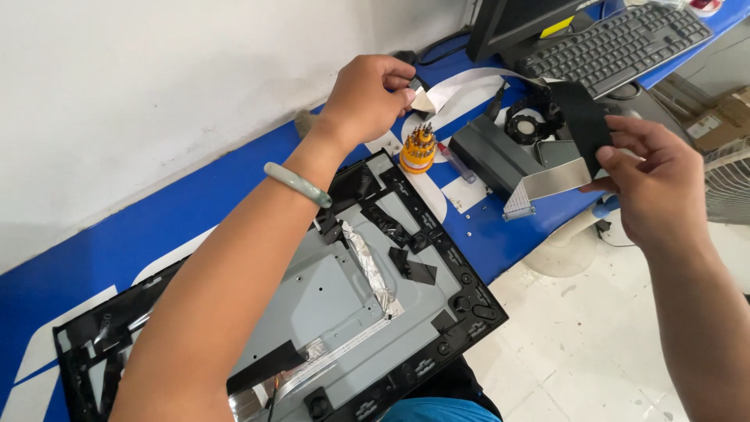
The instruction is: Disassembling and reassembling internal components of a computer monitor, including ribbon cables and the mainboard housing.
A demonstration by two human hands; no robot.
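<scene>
Grey sheet metal fills the back of the opened monitor panel point(344, 312) lying nearest me on the blue tabletop point(94, 258), its black frame bare and strips of foil tape point(371, 270) running across it. Above it both hands are up in the air. The right hand point(656, 187) pinches one end of a flat ribbon cable point(547, 181) between thumb and fingers, where black tape wraps it; the left hand point(367, 98), farther back, has its fingertips closed on the cable's other, white end. The cable arcs between them, clear of the tabletop. Pulled tight or folded sharply, it looks likely to crease or tear. Beneath the span stands an orange screwdriver-bit holder point(418, 148), which a dropped wrist could tip. Beyond lies a keyboard point(617, 43).
</scene>
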